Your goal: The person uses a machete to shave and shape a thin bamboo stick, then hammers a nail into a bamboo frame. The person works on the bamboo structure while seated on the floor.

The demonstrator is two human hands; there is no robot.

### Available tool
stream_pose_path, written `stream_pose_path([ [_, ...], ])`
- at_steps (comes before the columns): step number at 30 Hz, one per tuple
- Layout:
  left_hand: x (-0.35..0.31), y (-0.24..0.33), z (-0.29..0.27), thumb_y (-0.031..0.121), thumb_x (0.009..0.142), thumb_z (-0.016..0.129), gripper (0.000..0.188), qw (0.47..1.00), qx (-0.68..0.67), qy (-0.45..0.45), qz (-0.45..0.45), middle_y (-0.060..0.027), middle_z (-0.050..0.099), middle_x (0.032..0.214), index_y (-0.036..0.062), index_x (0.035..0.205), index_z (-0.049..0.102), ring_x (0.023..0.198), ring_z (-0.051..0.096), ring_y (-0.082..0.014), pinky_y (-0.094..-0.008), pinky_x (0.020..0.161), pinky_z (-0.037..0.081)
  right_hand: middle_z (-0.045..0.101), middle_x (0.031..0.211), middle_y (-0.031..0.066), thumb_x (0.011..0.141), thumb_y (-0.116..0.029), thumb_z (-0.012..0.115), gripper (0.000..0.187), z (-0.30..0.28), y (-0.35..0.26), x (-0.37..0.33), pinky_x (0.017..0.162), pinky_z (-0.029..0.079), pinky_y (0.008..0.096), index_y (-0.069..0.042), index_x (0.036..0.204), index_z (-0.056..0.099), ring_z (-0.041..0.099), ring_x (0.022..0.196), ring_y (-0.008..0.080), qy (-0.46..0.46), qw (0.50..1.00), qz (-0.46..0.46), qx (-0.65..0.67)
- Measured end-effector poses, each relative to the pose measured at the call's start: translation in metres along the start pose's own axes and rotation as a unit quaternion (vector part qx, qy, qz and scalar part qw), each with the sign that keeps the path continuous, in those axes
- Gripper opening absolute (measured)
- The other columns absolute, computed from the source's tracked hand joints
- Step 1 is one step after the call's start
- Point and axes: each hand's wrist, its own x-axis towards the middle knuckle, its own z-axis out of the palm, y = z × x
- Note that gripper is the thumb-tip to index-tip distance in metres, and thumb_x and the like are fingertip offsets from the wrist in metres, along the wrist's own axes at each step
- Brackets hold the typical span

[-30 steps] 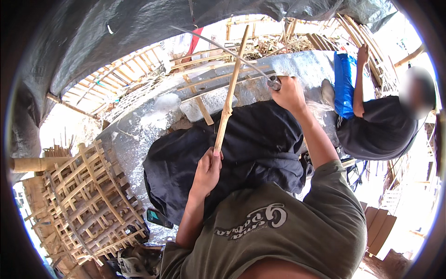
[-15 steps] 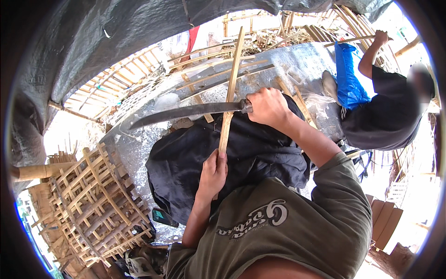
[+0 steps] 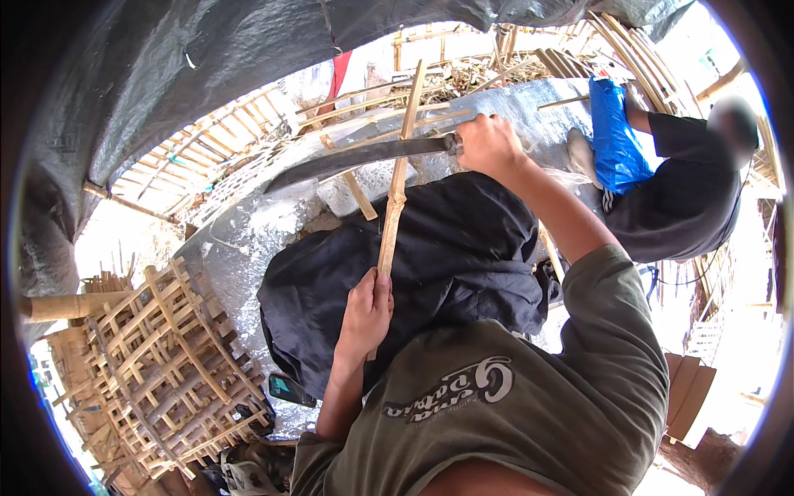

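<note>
My left hand (image 3: 365, 312) is closed round the lower part of a long bamboo strip (image 3: 392, 221), which points away from me above my lap. A short end of the strip shows below that hand. In my right hand (image 3: 490, 147) is the handle of a machete (image 3: 356, 158). Its long, dark, curved blade lies across the upper part of the strip, with the tip out to the left; at this angle I cannot tell how deep the edge sits. Black cloth (image 3: 413, 240) covers my legs under both hands.
Another person in dark clothing sits at the right beside a blue plastic bag (image 3: 616, 140). A woven bamboo lattice (image 3: 165, 364) stands at the lower left. Beyond my lap, loose bamboo strips (image 3: 356, 194) lie on the grey sheet (image 3: 219, 273). A phone (image 3: 289, 388) rests by my left forearm.
My right hand and the machete have moved away from me, farther up the strip. My left hand and the strip have shifted slightly toward me and left. The other person's raised arm has come down.
</note>
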Motion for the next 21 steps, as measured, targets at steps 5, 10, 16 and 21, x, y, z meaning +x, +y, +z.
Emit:
stream_pose_path([
  [5,-0.003,0.001,-0.003,0.021,0.111,0.042,0.032,1.0,0.0,0.015,0.002,-0.0035,0.049,0.06,0.0012,0.087,0.049,0.05,0.048,-0.0115,-0.0305,0.048,0.04,0.071,0.086,0.0218,0.07,-0.022,0.075,0.025,0.001,0.0,0.02,0.081,0.06,0.0468,-0.007,0.089,0.075,0.073,0.083,0.0396,-0.013,1.0,0.003,-0.009],
  [10,-0.006,0.011,-0.015,0.019,0.11,0.044,0.031,0.998,0.05,0.032,0.019,-0.0082,0.052,0.06,-0.0002,0.087,0.05,0.05,0.051,-0.0181,-0.0343,0.05,0.041,0.073,0.092,0.0198,0.079,-0.022,0.071,0.023,-0.005,0.014,0.053,0.08,0.061,0.045,-0.007,0.096,0.074,0.074,0.089,0.0347,-0.05,0.997,0.04,-0.045],
  [16,-0.021,0.0,-0.023,0.018,0.109,0.045,0.03,0.992,0.118,0.036,0.026,-0.0135,0.055,0.061,-0.0005,0.088,0.054,0.051,0.056,-0.0271,-0.0402,0.052,0.042,0.073,0.116,0.0167,0.088,-0.023,0.065,0.033,-0.005,0.13,0.109,0.092,0.058,0.0456,-0.01,0.118,0.071,0.072,0.108,0.0318,-0.018,0.966,0.254,-0.051],
  [21,-0.001,-0.007,-0.033,0.019,0.109,0.044,0.03,0.998,0.04,0.049,0.027,-0.012,0.053,0.06,0.0004,0.088,0.054,0.052,0.054,-0.0244,-0.0384,0.053,0.042,0.075,0.108,0.0196,0.084,-0.034,0.073,0.037,0.023,0.152,0.097,0.09,0.058,0.0459,-0.008,0.111,0.073,0.072,0.103,0.0351,0.051,0.964,0.259,0.039],
])
